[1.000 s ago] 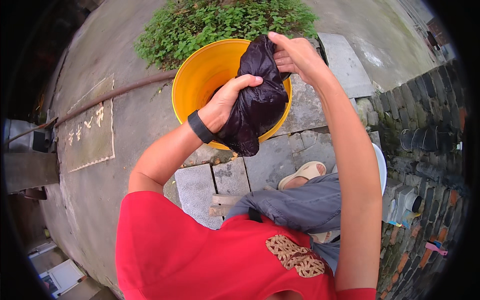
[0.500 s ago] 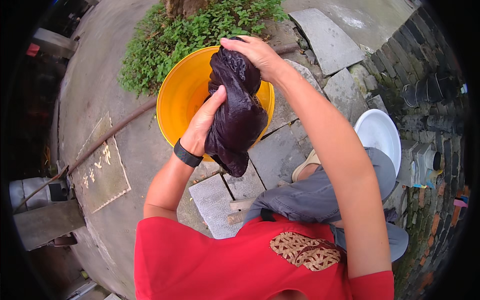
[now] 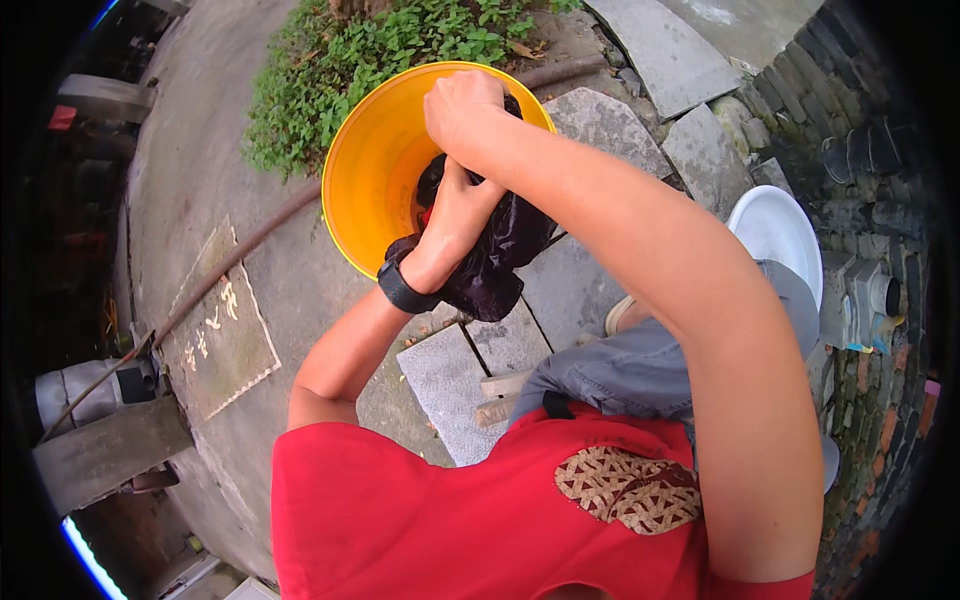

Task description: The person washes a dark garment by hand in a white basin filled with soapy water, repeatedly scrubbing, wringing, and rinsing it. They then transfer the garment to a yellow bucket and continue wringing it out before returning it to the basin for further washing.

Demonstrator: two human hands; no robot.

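Gripping was performed with both hands at the yellow bucket. The left hand was closed around the middle of a dark, wet-looking cloth, with the back of the hand facing the camera and most of its fingers hidden. A black wristband encircled the left wrist. The right hand was curled tight at the upper end of the cloth, just beyond the left hand; its fingertips were concealed, and dark fabric showed beside the knuckles. The right forearm passed over part of the cloth.

The cloth was located above the near right part of the bucket mouth. Its lower end hung past the near rim in folds; whether it touched that rim could not be determined. The bucket stood upright, beside green plants.

A brown pipe ran along the ground on the left. Pale stone slabs lay between the bucket and the person, near two wooden slats. A white basin was positioned at the right, beside the knee in grey trousers.
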